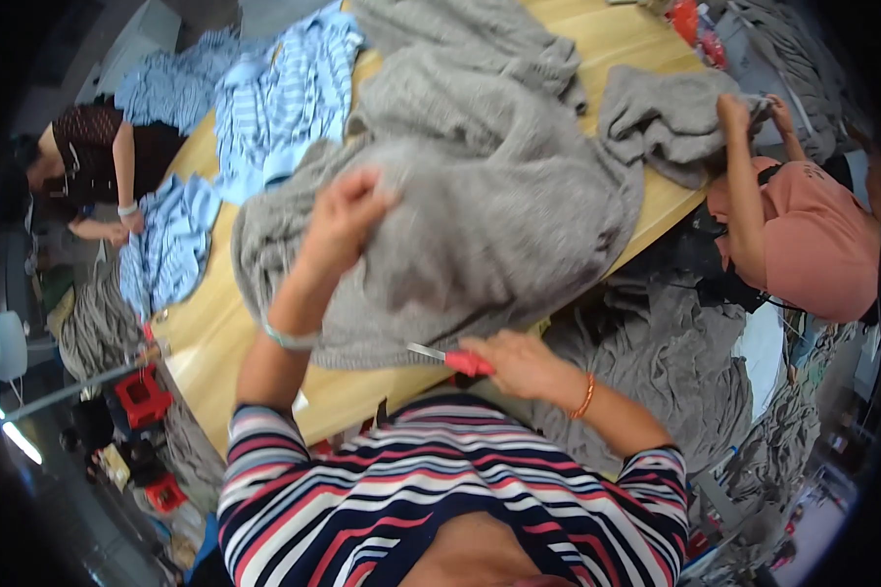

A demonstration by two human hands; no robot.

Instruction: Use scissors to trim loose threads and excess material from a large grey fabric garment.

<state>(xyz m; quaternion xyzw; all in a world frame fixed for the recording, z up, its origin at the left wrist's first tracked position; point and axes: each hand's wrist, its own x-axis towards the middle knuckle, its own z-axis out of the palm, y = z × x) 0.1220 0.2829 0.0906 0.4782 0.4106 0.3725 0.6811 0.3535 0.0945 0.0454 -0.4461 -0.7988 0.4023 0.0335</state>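
Note:
A large heap of grey knit fabric (519, 210) is spread over the table in front of me. My left hand (347, 220) is raised over its left part, fingers closed on a blurred fold of the fabric. Red-handled scissors (468, 363) are in my right hand (524, 364), at the heap's near edge. Their narrow metal blade points left, just beside the cloth. Whether the blade touches the fabric I cannot tell.
The pale wooden table (201, 342) runs diagonally beneath the cloth. Blue striped garments (289, 93) lie at the far left, where a person in dark clothes handles one. At the right, a person in a pink top (817, 240) holds grey fabric. More grey cloth (646, 357) hangs near my right arm.

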